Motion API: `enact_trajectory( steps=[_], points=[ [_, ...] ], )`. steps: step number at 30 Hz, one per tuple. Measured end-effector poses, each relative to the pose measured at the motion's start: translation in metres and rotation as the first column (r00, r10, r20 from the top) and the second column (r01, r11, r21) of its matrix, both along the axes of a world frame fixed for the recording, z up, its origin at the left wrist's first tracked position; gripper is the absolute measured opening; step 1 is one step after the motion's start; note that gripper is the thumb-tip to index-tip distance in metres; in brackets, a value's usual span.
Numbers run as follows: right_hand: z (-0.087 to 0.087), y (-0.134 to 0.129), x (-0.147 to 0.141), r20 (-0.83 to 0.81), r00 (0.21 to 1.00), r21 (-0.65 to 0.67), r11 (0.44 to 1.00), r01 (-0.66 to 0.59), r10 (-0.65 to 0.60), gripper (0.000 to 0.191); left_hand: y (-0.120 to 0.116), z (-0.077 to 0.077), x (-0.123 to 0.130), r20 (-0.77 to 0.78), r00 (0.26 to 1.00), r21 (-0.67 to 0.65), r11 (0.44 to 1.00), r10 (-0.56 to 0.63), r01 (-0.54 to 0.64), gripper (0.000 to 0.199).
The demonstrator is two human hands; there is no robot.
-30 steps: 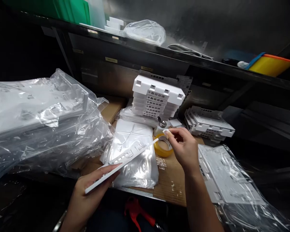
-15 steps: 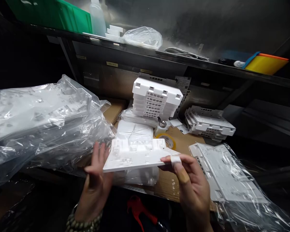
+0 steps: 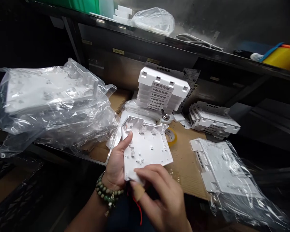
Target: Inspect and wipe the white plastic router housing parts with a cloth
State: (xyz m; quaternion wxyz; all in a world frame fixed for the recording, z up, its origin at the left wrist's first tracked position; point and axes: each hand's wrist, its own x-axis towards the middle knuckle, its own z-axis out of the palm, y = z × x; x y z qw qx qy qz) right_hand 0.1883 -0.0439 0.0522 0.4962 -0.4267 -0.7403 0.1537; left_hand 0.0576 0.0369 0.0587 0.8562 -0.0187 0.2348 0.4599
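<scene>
My left hand (image 3: 116,161) grips a white moulded plastic cover (image 3: 149,149) by its left side, with the thumb over the rim. The cover is tilted toward me, its inner face with small posts and clips showing. At its near lower corner, my right hand (image 3: 161,193) is closed in a pinch. Between those fingertips and the cover's edge is a small white cloth-like piece (image 3: 139,179), mostly hidden. A tan covering (image 3: 138,190) wraps the right thumb.
Bagged white covers (image 3: 50,87) are piled at left. A stack of covers (image 3: 163,88) stands behind, with a metal-topped bottle (image 3: 166,116) and yellow tape roll (image 3: 172,137) nearby. More covers (image 3: 214,119) and a bagged cover (image 3: 228,167) are at right. A shelf (image 3: 159,45) crosses above.
My left hand has gone from spread fingers to holding the cover. The cover has turned its inner face up toward me. My right hand has moved left to its near corner.
</scene>
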Motion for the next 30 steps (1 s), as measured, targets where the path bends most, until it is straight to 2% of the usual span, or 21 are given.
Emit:
enact_trajectory(
  steps=[3,9,13,16,21,25,27,30],
  points=[
    [-0.002,0.002,-0.012,0.015,1.000,0.034,0.999,-0.024,0.023,0.017,-0.005,0.004,0.001,-0.001,1.000,-0.011,1.000,0.015,-0.015,0.055],
    [-0.006,0.000,-0.009,0.053,0.999,0.070,0.997,0.006,-0.010,0.016,-0.006,0.004,-0.003,-0.027,0.998,0.015,0.998,0.056,-0.056,0.054],
    [-0.005,0.001,-0.010,0.083,0.996,0.089,0.995,-0.051,0.043,0.015,-0.005,0.003,-0.002,-0.059,0.995,-0.018,0.996,0.084,-0.085,0.055],
    [-0.006,0.000,-0.009,0.104,0.994,0.071,0.996,-0.053,0.046,0.016,-0.002,0.004,-0.004,-0.039,0.997,-0.025,0.997,0.071,-0.072,0.056],
    [-0.006,0.000,-0.019,0.042,0.999,0.078,0.997,-0.018,0.014,0.017,-0.002,0.006,-0.003,-0.059,0.995,0.000,0.997,0.077,-0.077,0.057],
    [-0.009,0.000,-0.014,0.061,0.998,0.030,0.999,-0.032,0.031,0.015,0.001,0.001,-0.010,-0.102,0.991,0.034,0.996,0.091,-0.088,0.057],
    [-0.014,-0.001,0.005,0.028,0.999,-0.021,0.999,0.030,-0.029,0.016,0.003,-0.003,-0.020,-0.092,0.992,0.047,0.996,0.082,-0.078,0.057],
    [-0.025,-0.003,0.049,-0.019,0.961,-0.090,0.957,0.274,-0.277,0.017,0.005,-0.007,-0.040,-0.064,0.998,0.029,0.999,0.027,-0.025,0.060]
  ],
)
